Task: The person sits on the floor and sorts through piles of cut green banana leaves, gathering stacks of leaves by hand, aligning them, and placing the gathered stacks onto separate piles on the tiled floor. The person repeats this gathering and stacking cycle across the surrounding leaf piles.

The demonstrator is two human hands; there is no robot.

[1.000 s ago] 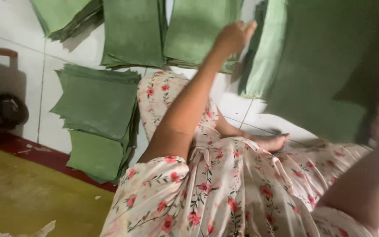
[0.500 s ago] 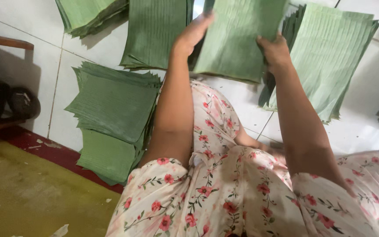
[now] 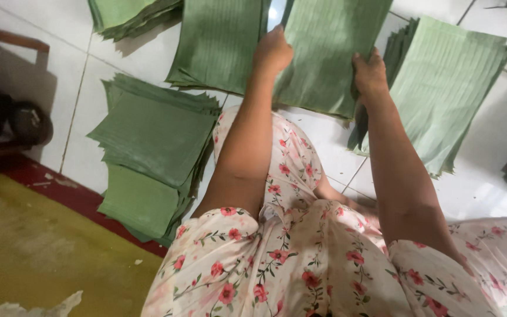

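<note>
While both hands grip one green leaf sheet (image 3: pixel 324 58) by its lower edge, it hangs above the white tiled floor (image 3: pixel 318 132). Left hand (image 3: pixel 272 53) and right hand (image 3: pixel 371 75) closed on it. Leaf stacks lie left (image 3: pixel 154 152) and right (image 3: pixel 447 100).

Held leaf sheet (image 3: pixel 330 53) cut off at top edge (fingertips hidden behind).

Bare white tile floor (image 3: pixel 318 138) lies open just near of the held green sheet (image 3: pixel 330 53), hemmed by the leaf stack (image 3: pixel 154 147) at left, the fanned pile (image 3: pixel 447 94) at right, further stacks (image 3: pixel 218 41) far, and the person's floral-clad knees (image 3: pixel 300 176) near.
</note>
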